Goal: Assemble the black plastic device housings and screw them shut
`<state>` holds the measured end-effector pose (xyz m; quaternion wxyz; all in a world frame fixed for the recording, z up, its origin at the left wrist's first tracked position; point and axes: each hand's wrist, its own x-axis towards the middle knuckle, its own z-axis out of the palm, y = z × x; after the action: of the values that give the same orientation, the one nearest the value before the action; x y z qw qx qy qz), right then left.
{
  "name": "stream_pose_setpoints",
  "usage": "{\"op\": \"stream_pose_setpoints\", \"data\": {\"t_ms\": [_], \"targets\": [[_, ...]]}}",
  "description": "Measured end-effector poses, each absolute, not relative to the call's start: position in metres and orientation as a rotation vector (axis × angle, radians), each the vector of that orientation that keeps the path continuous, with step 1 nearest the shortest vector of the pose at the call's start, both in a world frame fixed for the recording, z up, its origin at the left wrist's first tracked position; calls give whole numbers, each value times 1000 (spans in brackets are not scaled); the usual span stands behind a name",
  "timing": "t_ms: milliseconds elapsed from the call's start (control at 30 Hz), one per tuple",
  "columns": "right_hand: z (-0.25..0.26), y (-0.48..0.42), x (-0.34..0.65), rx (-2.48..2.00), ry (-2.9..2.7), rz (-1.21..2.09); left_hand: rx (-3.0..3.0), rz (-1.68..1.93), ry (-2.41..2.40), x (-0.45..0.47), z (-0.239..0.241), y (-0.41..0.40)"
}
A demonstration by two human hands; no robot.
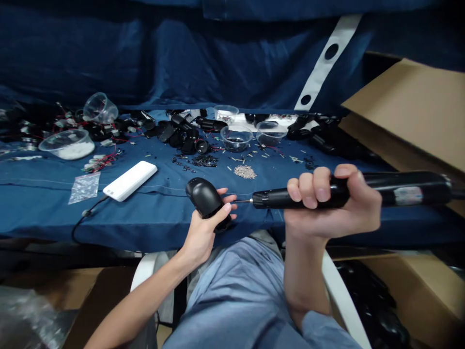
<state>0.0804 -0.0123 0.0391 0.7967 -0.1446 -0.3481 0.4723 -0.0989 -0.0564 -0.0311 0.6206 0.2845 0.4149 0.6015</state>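
Note:
My left hand (205,228) is wrapped round a rounded black plastic housing (206,198), holding it just off the near edge of the blue-covered table (156,208). My right hand (332,203) grips a long black electric screwdriver (363,191) held level. Its thin bit (242,200) points left and meets the side of the housing by my left fingertips. A small heap of silver screws (245,171) lies on the cloth just beyond the tool's tip.
A white power bank (130,180) with a cable lies left of centre, beside a small bag (84,187). Clear plastic cups (237,137) and black parts (185,133) crowd the back. Cardboard boxes (410,111) stand at the right. My lap is below.

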Motion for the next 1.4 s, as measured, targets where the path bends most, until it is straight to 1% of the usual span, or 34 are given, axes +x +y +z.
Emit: {"op": "stream_pose_setpoints", "data": {"t_ms": [333,700,1400], "targets": [[39,-12,71,-357,-747,1028,592,1391,920,-105,-34,-54],[36,-12,67,-312,-714,1035,469,1379,895,-104,-34,-55],[38,-18,65,-328,-723,1047,429,1428,876,-105,-37,-50]]}}
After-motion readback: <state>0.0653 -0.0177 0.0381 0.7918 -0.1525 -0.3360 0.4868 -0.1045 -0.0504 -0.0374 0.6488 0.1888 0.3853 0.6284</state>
